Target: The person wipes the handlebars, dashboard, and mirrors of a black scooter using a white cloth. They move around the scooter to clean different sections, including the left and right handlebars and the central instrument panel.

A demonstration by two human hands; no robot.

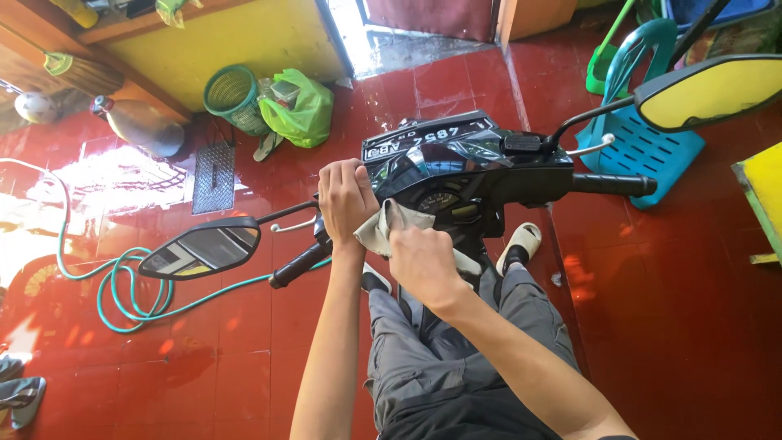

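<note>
I sit astride a black motorbike and look down on its handlebar head (464,167). My left hand (345,200) rests closed on the left side of the black cover, above the left grip (298,266). My right hand (422,262) is closed on a grey-beige cloth (389,224), pressed against the cover just left of the round speedometer (440,200). The two hands are close together, the cloth between them. A mirror stands out on each side: the left mirror (200,248) and the yellow-tinted right mirror (710,91).
Glossy red floor tiles (668,293) lie all around. A green hose (122,285) coils at the left. A green mesh basket (234,98) and green plastic bag (300,107) stand by the yellow wall. A turquoise plastic chair (643,138) is right of the bike.
</note>
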